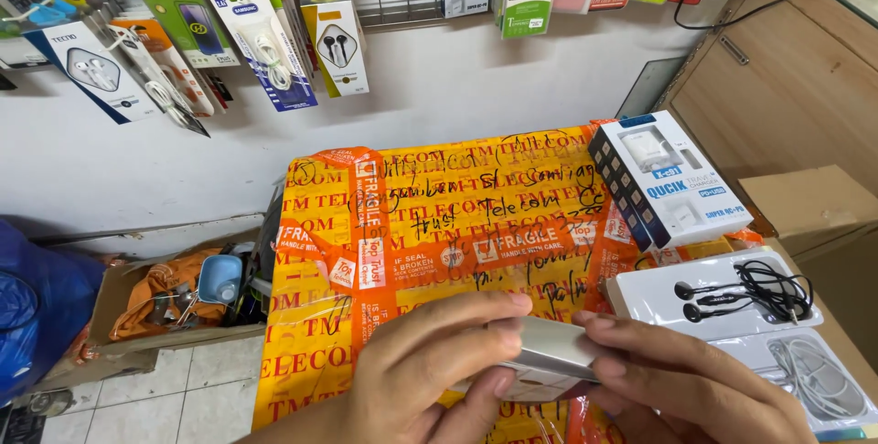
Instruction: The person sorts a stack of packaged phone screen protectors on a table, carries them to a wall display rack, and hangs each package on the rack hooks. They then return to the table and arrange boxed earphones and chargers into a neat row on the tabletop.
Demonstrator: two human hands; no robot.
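You've got the small white box (558,353) pinched in both grips, left hand (430,371) and right hand (681,380) clamped on opposite ends. Its long axis runs side to side between them, right over the orange taped parcel (412,243).

a small flat white cardboard box (558,353) sits between the left hand (430,371) and right hand (695,389), over a large yellow-and-orange taped parcel (412,243). right of it lie white earphone trays (722,293); behind those, a white charger box (668,179) rests on the parcel.
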